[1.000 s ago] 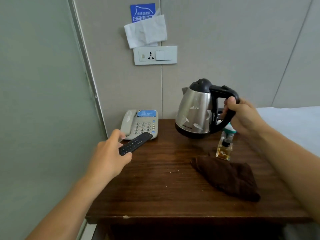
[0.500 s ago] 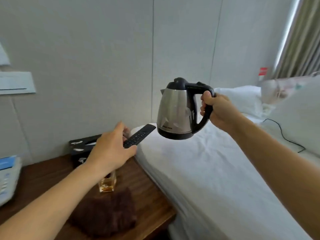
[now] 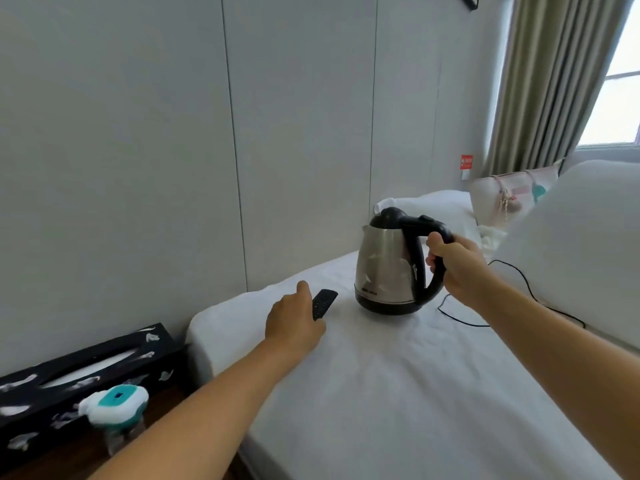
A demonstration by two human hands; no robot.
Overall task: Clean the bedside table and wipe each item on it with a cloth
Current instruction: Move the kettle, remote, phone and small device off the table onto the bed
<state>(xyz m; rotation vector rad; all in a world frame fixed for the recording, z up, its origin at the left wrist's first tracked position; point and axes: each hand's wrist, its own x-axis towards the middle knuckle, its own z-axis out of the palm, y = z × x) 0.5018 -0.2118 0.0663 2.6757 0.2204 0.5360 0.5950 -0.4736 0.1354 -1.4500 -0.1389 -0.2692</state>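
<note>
1. writing first: there's a dark label low on the kettle (image 3: 390,268) body, too small to read; a red sign (image 3: 466,162) on the wall by the curtain (image 3: 550,81), also unreadable.
2. right hand (image 3: 457,266) is wrapped round the kettle's black handle, the kettle upright on the white bed (image 3: 398,393), sitting at 9 o'clock from that hand.
3. left hand (image 3: 294,322) lies over the near end of the remote (image 3: 325,303), fingers curled on it; the remote pokes out at 1 o'clock on the sheet.
4. count: one kettle, one remote, two hands, one black tissue box (image 3: 69,372) and one teal-capped bottle (image 3: 116,408) at 8 o'clock of the left hand, one black cable (image 3: 519,278) past the right wrist.
</note>
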